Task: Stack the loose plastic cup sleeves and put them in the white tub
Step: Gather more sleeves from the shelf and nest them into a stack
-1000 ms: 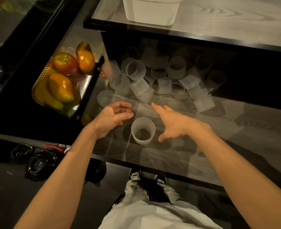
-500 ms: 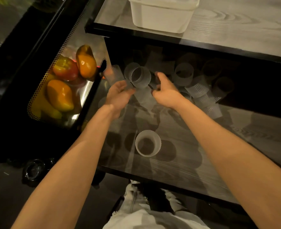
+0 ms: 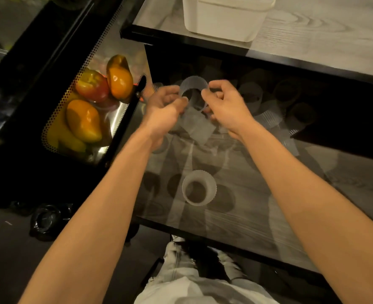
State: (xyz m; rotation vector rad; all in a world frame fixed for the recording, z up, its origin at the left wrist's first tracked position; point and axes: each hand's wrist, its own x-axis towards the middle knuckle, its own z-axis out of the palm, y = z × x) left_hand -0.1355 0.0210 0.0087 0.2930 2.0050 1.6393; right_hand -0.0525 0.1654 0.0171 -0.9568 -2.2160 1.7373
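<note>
Change: both hands, empty a second ago, have lifted sleeves from the pile.
Left hand (image 3: 166,106): pinching sleeve (image 3: 194,85).
Right hand (image 3: 227,108): pinching the same sleeve.
Meaning: stacking begins; tub (image 3: 225,20) still waits.

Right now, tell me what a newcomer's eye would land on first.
Both hands, left hand and right hand, meet mid-frame, each pinching a clear ribbed cup sleeve above the glass table. One sleeve stands upright nearer the person. At left, bright orange and red fruit fills a perforated metal tray.
</note>
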